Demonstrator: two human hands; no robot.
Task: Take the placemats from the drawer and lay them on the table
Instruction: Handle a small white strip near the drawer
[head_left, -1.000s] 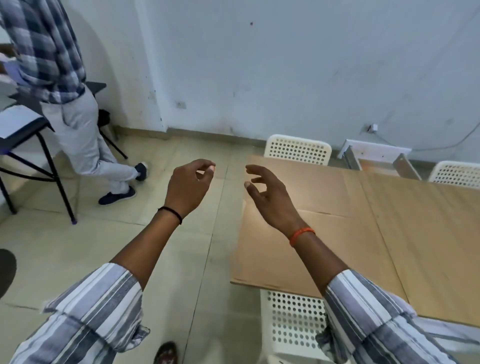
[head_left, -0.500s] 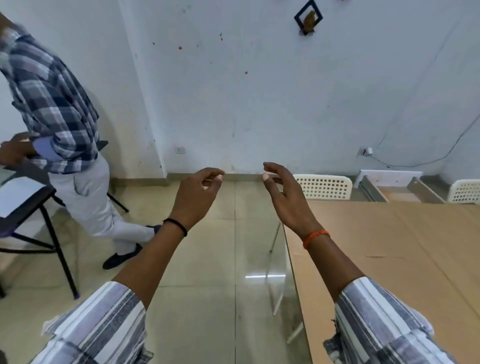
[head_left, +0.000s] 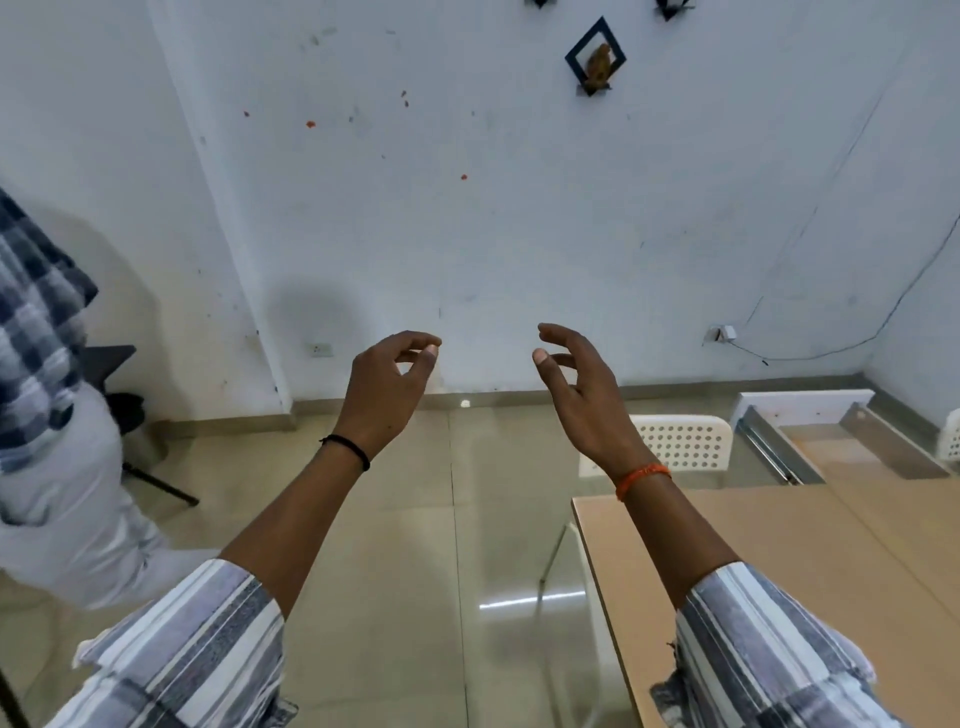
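Checked shirt fabric (head_left: 36, 322) and pale grey trousers (head_left: 57, 499) of a second person fill the left edge of the view, standing on the tiled floor (head_left: 395, 571) beside a dark stand (head_left: 150, 475). White painted wall (head_left: 467, 234) runs across the back, marked with small red spots; a socket plate (head_left: 322, 349) sits low on it, and a black diamond-shaped frame (head_left: 595, 56) hangs high up.

Left hand (head_left: 384, 395): raised over the floor, palm turned inward, fingers curled, thumb and forefinger near each other but not closed. Grip released, nothing in it. A black band (head_left: 347, 449) circles the wrist; the striped sleeve (head_left: 192, 649) is rolled to the forearm.

Right hand (head_left: 587, 400): raised level with the left and well apart from it, fingers loosely spread and curved. Grip released, empty. An orange band (head_left: 642, 479) circles the wrist.

Bench (head_left: 831, 571): light wood, its left edge directly below the right forearm. A white perforated chair (head_left: 680, 441) stands at its far left corner. Just right of the chair, at the far edge, a drawer (head_left: 826, 441) with metal side runners stands pulled out, its bottom panel bare as far as visible. Placemats cannot be made out anywhere in view. A cable (head_left: 831, 348) trails along the wall above the drawer.
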